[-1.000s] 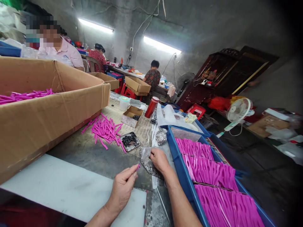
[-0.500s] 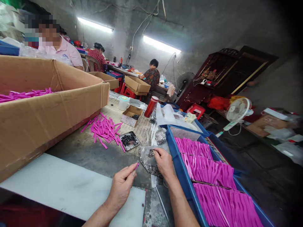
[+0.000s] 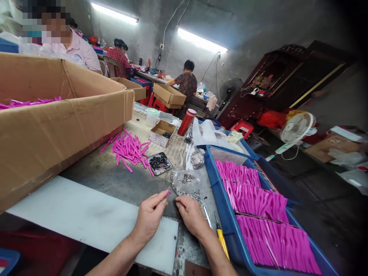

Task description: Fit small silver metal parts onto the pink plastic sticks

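Note:
My left hand (image 3: 150,215) is closed around a slim magenta plastic piece (image 3: 168,193); only its tip sticks out past the thumb and forefinger. Close to that tip, my right hand (image 3: 192,215) has thumb and forefinger pinched together. Whatever lies between them is too small or hidden to make out. Just beyond the right hand rests a clear plastic bag (image 3: 198,177) with many small metal parts. A small tray (image 3: 160,164) of black parts and a loose pile of magenta pieces (image 3: 130,150) lie farther back on the table.
A big cardboard box (image 3: 66,126) stands at the left, and a white board (image 3: 86,214) lies in front. On the right, a blue crate (image 3: 221,207) holds rows of magenta pieces beside a yellow-handled screwdriver (image 3: 222,241). A red flask (image 3: 186,122) stands behind. Several people sit farther off.
My right hand has drawn back from the bag of metal parts, toward me and to the left, beside the magenta tip. My left hand keeps its hold, and the view has shifted slightly.

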The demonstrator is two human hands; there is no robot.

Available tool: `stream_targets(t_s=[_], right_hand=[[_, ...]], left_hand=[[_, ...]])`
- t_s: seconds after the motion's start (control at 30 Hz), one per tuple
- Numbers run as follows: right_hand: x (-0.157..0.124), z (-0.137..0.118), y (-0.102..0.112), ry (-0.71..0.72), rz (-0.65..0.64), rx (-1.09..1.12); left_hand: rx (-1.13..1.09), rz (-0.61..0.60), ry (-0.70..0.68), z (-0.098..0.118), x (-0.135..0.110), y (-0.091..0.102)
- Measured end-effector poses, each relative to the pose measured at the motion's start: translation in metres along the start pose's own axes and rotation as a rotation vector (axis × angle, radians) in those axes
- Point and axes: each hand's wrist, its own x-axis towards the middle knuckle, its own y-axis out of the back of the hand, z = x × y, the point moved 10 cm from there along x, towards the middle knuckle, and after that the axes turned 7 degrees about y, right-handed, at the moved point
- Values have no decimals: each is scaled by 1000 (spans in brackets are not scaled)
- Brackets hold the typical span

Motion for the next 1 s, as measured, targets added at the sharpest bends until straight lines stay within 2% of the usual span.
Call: stream_targets(t_s=[0.3,0.63,0.83,1.0], right_hand=[[4,1,-12,-45,-137,-148],[5,8,-5,-115,-137,-129],[2,6,-3,-56,-112,-159],[1,-1,-9,6,-137,-196]], left_hand=[[9,-4,-14,-3,0,0],[-11,-5,-11,2,-1,-1],[-3,-2,-21,2,-1,-1],[-4,1,-23,1,0,0]])
